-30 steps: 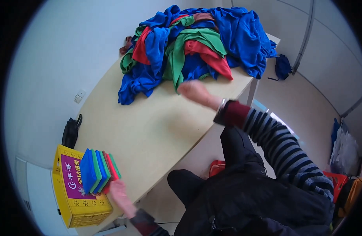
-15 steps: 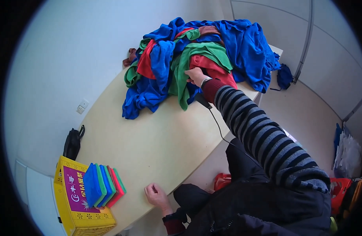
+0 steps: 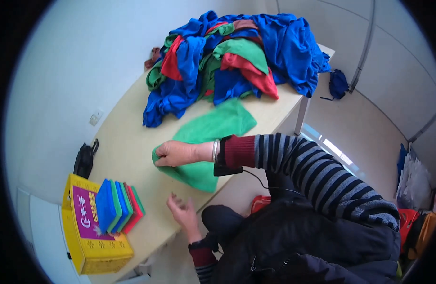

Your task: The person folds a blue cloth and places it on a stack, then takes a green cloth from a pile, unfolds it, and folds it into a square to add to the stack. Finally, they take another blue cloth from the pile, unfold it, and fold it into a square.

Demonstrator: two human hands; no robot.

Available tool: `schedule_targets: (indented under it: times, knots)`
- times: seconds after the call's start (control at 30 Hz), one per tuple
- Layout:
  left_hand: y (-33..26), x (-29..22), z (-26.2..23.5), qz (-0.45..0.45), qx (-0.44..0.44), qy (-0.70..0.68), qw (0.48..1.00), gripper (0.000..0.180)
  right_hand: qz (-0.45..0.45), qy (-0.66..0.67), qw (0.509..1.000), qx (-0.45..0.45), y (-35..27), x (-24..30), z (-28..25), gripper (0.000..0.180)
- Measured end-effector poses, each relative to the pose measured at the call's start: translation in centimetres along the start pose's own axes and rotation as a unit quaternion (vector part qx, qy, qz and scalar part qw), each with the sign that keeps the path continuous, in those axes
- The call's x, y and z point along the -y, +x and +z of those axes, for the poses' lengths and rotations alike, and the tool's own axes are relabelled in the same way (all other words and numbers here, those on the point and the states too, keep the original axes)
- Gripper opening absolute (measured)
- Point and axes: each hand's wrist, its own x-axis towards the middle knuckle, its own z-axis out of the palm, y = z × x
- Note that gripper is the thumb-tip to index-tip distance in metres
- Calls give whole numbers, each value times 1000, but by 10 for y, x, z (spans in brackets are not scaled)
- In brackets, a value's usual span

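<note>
Stretching across mid-frame, the bright green fabric cloth [image 3: 218, 123] is clamped in my bare right hand [image 3: 177, 154]. My bare left hand [image 3: 183, 214], fingers apart, sits near it. Remotely, I see a rumpled multicoloured cloth heap [image 3: 289, 52], upper centre, and a folded cloth stack [image 3: 118, 206], lower left.

Gap between folded cloths [image 3: 119, 206] and green cloth [image 3: 211, 127]; cloth pile [image 3: 239, 54] blocks far end of table [image 3: 130, 144].

Green cloth [image 3: 214, 124] partly hidden under right hand [image 3: 174, 154]
</note>
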Motion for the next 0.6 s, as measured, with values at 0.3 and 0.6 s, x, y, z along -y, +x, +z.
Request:
schedule_targets:
  times: [0.3, 0.6]
  knots:
    - [13, -23, -13, 5, -86, 49, 995, 36, 26, 65, 996, 48, -43, 5, 92, 28]
    - [-8, -6, -34, -38, -106, -43, 993, 23, 102, -151, 981, -72, -139, -24, -17, 14]
